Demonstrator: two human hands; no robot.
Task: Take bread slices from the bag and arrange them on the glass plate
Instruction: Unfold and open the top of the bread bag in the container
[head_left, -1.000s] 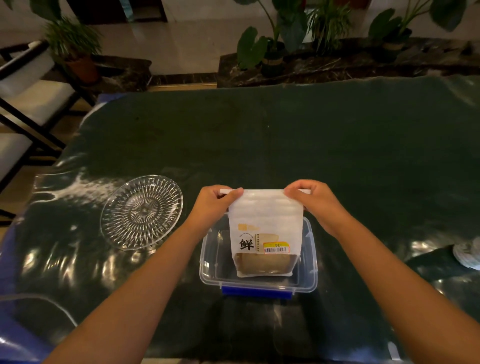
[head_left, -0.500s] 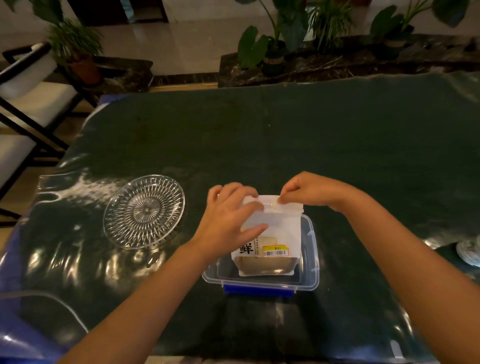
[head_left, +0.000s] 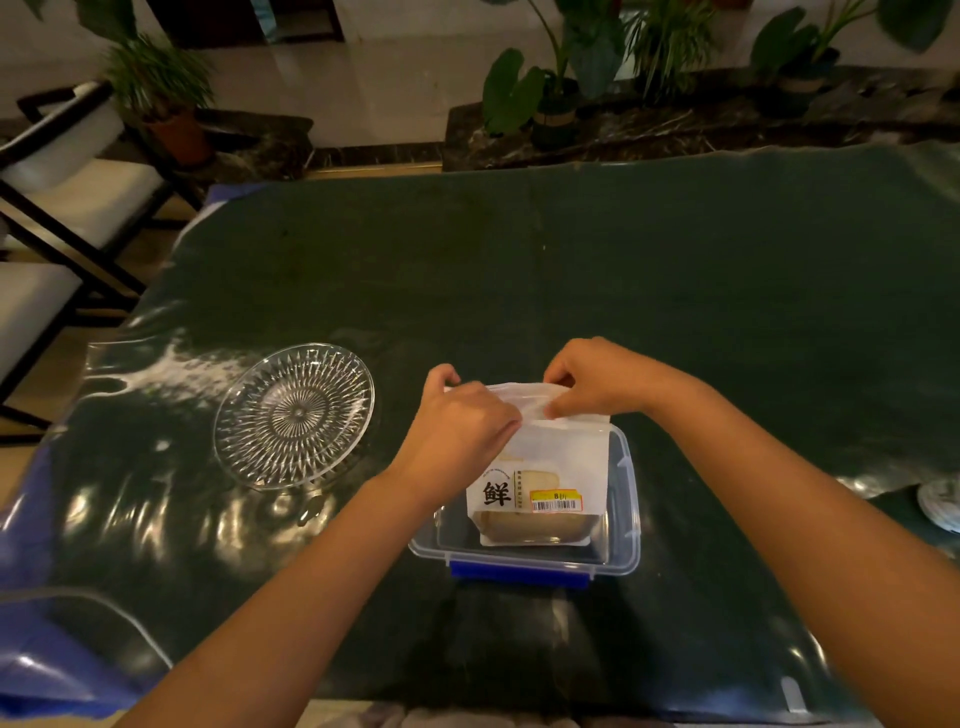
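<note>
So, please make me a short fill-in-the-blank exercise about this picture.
1. The bag stands inside a clear plastic ____.
2. The glass plate holds ____ slices.
3. The plate lies to the ____ of the bag.
4. Left hand and right hand both grip the bag's ____ edge.

Answers: box; no; left; top

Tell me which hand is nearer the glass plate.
Left. The left hand grips the bread bag's top just right of the glass plate, not touching it. The right hand pinches the bag's top farther right.
</note>
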